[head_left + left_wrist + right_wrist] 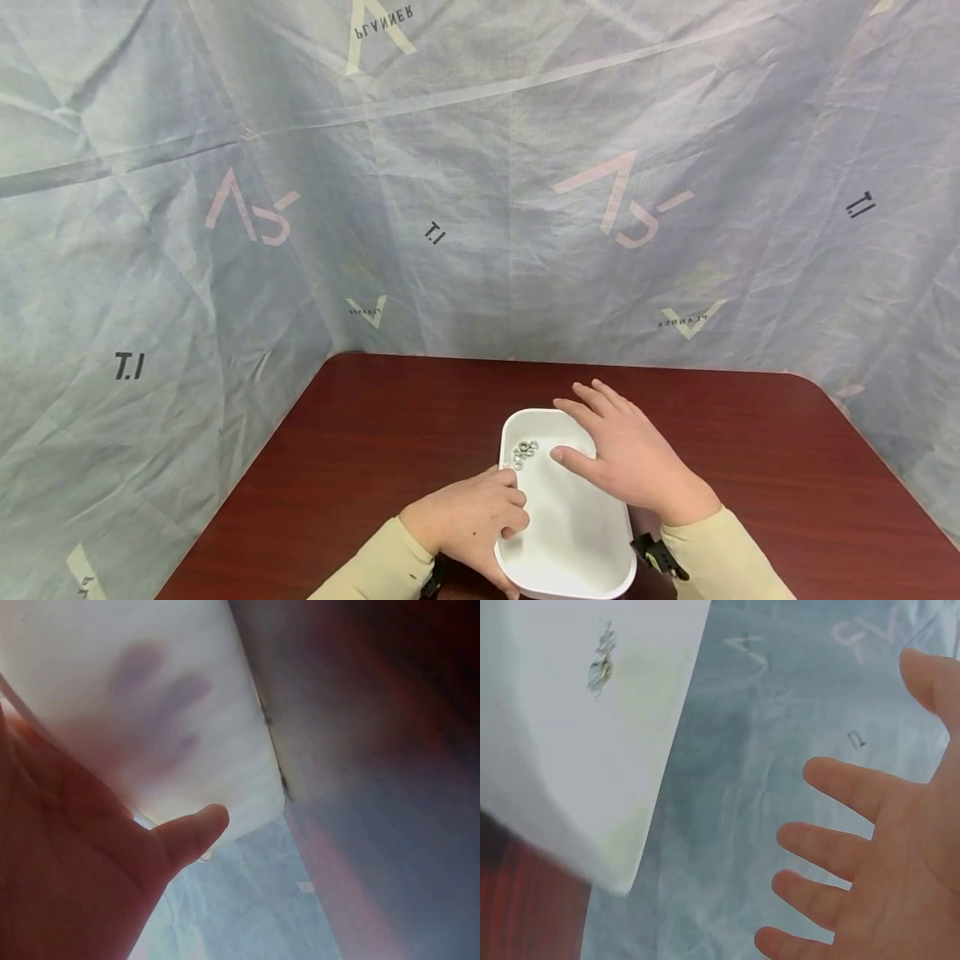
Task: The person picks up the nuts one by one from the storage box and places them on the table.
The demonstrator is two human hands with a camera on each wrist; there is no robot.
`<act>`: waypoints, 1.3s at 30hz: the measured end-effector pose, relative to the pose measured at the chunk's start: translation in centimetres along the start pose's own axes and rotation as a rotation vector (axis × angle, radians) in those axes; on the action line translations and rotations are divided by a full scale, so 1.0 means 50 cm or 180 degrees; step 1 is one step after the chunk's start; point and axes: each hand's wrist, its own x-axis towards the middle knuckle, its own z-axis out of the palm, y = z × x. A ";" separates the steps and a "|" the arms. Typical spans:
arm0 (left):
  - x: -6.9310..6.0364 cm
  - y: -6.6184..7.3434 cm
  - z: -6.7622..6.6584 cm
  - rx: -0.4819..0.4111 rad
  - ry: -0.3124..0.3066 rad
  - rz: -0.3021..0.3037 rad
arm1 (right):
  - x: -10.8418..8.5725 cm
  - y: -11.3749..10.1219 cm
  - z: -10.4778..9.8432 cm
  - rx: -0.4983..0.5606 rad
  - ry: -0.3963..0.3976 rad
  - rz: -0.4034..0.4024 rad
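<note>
Printed grey sheeting (510,108) surrounds a dark red table (390,425); a left hand (476,512) grips a white tray (570,533), small shiny pieces (524,448) inside its far-left part; the right hand (630,454) hovers, fingers apart.

On my remote feed the tray (573,537) sat over the table's (397,425) near part, sheeting (480,275) behind the table and to its left. Metal pieces (523,447) lay inside, far left. Left hand (476,512) was at the left rim, nearer than the pieces; right hand (633,458) by the right rim, apart.
</note>
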 end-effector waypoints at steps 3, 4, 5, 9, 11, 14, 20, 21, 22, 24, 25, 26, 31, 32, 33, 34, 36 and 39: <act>0.000 0.000 0.000 -0.0002 -0.0004 -0.0008 | 0.012 -0.010 0.007 0.0042 -0.0005 -0.0039; 0.000 0.000 0.001 0.0005 -0.0010 -0.0014 | 0.016 -0.013 0.009 0.0058 -0.0009 -0.0049; 0.000 0.000 0.001 0.0008 -0.0019 -0.0022 | 0.020 -0.016 0.012 0.0081 -0.0015 -0.0057; 0.001 -0.001 0.004 0.0034 -0.0032 -0.0034 | 0.032 -0.028 0.027 0.0176 -0.0057 -0.0129; 0.001 0.000 0.004 0.0042 -0.0012 -0.0018 | 0.037 -0.032 0.037 0.0218 -0.0109 -0.0138; 0.001 0.001 0.002 0.0058 0.0012 0.0005 | 0.043 -0.033 0.057 0.0219 -0.0199 -0.0148; 0.002 0.001 -0.003 0.0087 -0.0024 -0.0023 | 0.050 -0.022 0.097 0.0147 -0.0352 -0.0233; 0.002 0.002 -0.003 0.0105 -0.0021 -0.0019 | 0.050 -0.020 0.102 0.0153 -0.0401 -0.0254; 0.003 0.002 -0.003 0.0124 -0.0010 -0.0006 | 0.050 -0.019 0.107 0.0171 -0.0453 -0.0272; 0.004 0.003 -0.001 0.0165 0.0006 0.0023 | 0.049 -0.015 0.115 0.0214 -0.0555 -0.0294; 0.005 0.004 0.000 0.0177 0.0015 0.0032 | 0.049 -0.014 0.118 0.0252 -0.0609 -0.0300; 0.005 0.005 0.000 0.0185 0.0021 0.0041 | 0.048 -0.013 0.121 0.0281 -0.0674 -0.0310; 0.004 0.005 0.001 0.0151 0.0010 0.0040 | 0.048 -0.014 0.136 0.0438 -0.1050 -0.0372; 0.003 0.005 0.001 0.0135 0.0003 0.0031 | 0.048 -0.015 0.139 0.0447 -0.1125 -0.0393; 0.003 0.005 0.001 0.0122 -0.0003 0.0019 | 0.049 -0.016 0.143 0.0454 -0.1188 -0.0420; 0.002 0.004 0.001 0.0107 -0.0006 0.0015 | 0.049 -0.018 0.145 0.0449 -0.1241 -0.0457; 0.002 0.004 0.001 0.0086 -0.0010 0.0003 | 0.050 -0.023 0.150 0.0388 -0.1303 -0.0555; 0.002 0.003 0.002 0.0059 -0.0012 -0.0007 | 0.050 -0.031 0.158 0.0283 -0.1348 -0.0675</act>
